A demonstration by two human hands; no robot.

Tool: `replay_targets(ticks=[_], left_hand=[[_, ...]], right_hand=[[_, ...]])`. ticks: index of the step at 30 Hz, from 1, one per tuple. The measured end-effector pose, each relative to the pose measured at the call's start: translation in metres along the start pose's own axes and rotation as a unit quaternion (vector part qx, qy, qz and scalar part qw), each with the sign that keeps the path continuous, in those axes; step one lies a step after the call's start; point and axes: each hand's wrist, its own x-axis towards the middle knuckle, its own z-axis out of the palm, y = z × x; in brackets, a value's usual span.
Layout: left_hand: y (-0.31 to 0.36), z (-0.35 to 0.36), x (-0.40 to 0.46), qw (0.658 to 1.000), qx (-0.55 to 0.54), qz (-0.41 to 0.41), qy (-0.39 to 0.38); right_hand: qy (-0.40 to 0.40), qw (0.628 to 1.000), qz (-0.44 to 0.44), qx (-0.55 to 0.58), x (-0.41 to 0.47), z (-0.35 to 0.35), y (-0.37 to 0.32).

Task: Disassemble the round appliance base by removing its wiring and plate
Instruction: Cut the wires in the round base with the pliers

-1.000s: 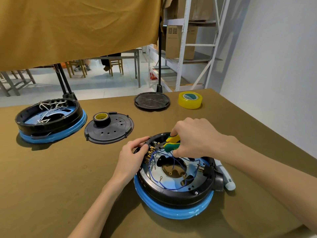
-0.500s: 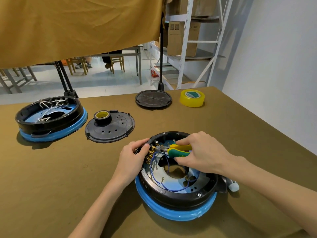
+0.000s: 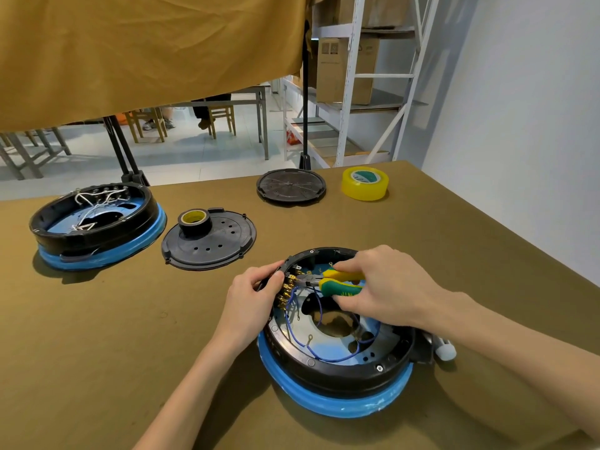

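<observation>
Single head-worn view looks forward and down, close over the table (image 3: 97, 319).

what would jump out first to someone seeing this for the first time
The two hands at centre: the right hand grips yellow-green pliers, nose at the brass terminals on the near round base, while the left hand holds its rim. Next, the bright yellow tape roll at the table's far edge.

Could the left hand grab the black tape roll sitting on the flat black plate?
Probably yes. The black tape roll stands in the open on the plate, just beyond the left hand, nothing between. But that hand now holds the base's rim and must let go.
</observation>
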Motion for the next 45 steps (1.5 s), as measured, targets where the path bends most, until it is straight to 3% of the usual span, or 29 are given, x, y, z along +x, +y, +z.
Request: replay_targets(ticks=[3, 7, 11, 15, 20, 24, 29, 33, 37, 41, 45], left_hand=[[-0.001, 0.0, 0.0, 1.0, -0.003, -0.001, 0.001], [-0.001, 0.001, 0.0, 1.0, -0.007, -0.001, 0.002], [-0.001, 0.001, 0.001, 1.0, -0.011, -0.002, 0.005], [-0.002, 0.001, 0.001, 1.0, -0.011, 0.002, 0.006], [-0.002, 0.001, 0.002, 1.0, -0.013, 0.002, 0.008], [-0.003, 0.001, 0.001, 1.0, -0.004, 0.008, 0.007], [-0.003, 0.0, 0.002, 1.0, -0.001, 0.01, 0.004], [-0.004, 0.0, 0.002, 1.0, 0.006, 0.012, 0.001], [-0.004, 0.0, 0.003, 1.0, -0.006, 0.007, 0.003], [-0.004, 0.0, 0.002, 1.0, -0.004, 0.007, 0.005], [-0.005, 0.001, 0.002, 1.0, -0.017, 0.004, 0.006]], right_hand=[[0.005, 0.996, -0.035, -0.087, 0.0, -0.001, -0.006], [-0.056, 0.998, 0.017, 0.031, 0.008, -0.017, -0.005], [0.001, 0.992, -0.035, -0.124, 0.003, -0.009, -0.016], [-0.05, 0.998, 0.043, 0.022, 0.008, -0.015, -0.011], [0.008, 0.99, -0.027, -0.137, -0.002, -0.004, -0.02], [-0.042, 0.998, 0.049, 0.01, 0.004, -0.015, -0.015], [0.001, 0.992, -0.011, -0.129, -0.004, -0.005, -0.025], [-0.049, 0.997, 0.062, 0.003, 0.005, -0.017, -0.017], [-0.002, 0.993, 0.005, -0.12, -0.002, -0.007, -0.027], [-0.04, 0.997, 0.065, -0.006, 0.002, -0.014, -0.015], [0.004, 0.997, 0.027, -0.074, 0.0, -0.01, -0.016]])
